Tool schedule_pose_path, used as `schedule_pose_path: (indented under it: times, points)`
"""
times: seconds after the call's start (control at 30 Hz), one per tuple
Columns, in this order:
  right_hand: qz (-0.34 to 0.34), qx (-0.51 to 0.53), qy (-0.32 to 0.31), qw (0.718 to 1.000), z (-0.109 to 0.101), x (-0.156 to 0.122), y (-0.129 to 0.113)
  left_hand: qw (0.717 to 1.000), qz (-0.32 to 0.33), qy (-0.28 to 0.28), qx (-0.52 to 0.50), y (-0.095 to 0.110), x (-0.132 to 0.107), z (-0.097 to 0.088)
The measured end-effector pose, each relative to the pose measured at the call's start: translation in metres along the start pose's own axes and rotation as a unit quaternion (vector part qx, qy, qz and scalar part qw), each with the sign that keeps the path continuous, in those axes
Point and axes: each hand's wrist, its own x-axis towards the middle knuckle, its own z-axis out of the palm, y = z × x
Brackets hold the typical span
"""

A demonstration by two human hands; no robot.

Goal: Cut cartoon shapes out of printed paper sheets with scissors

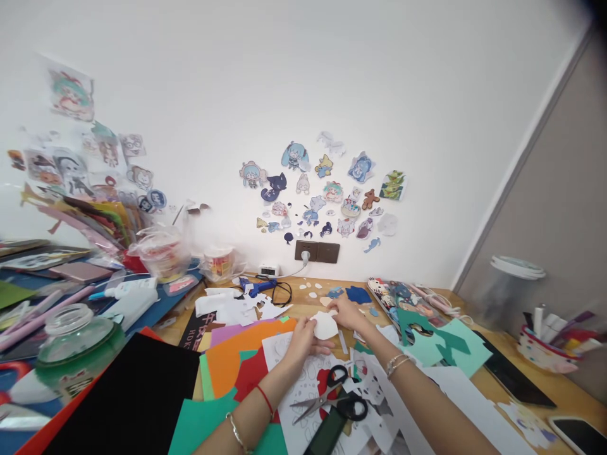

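A rounded white paper cutout point(325, 326) is held up over the desk, between my two hands. My left hand point(306, 338) pinches its left side, thumb on top and the other fingers underneath. At the upper right edge, my right hand point(345, 313) has its fingertips closed on the cutout; whether a smaller piece is also between them is hidden. Just beyond those fingertips lies a small beige paper piece point(326, 301). Below my hands, black-handled scissors point(327, 398) rest with blades apart on a printed sheet point(296, 404) and paper scraps.
Orange paper point(237, 354), black paper point(128, 398) and green sheets lie at the left, beside a green jar point(78, 354). White scraps and a blue glue gun point(256, 287) lie toward the wall. A pen holder point(545, 347) and a dark tablet point(516, 373) are at the right.
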Motion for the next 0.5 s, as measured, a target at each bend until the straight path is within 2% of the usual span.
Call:
schedule_pose_path:
  times: [0.13,0.3,0.4,0.5]
  points:
    - [0.060,0.097,0.029,0.993,-0.011,-0.011,0.006,0.993,-0.026,-0.063,0.092,-0.005,-0.005,0.004]
    - [0.101,0.226,0.090,0.965,-0.031,-0.031,0.022,0.972,-0.009,-0.137,0.189,-0.013,-0.012,0.003]
    - [0.105,0.282,0.091,0.949,-0.034,-0.044,0.027,0.966,0.016,-0.139,0.215,-0.013,-0.014,0.002]
    - [0.085,0.316,0.047,0.944,-0.031,-0.057,0.022,0.970,0.044,-0.107,0.213,-0.010,-0.015,0.004]
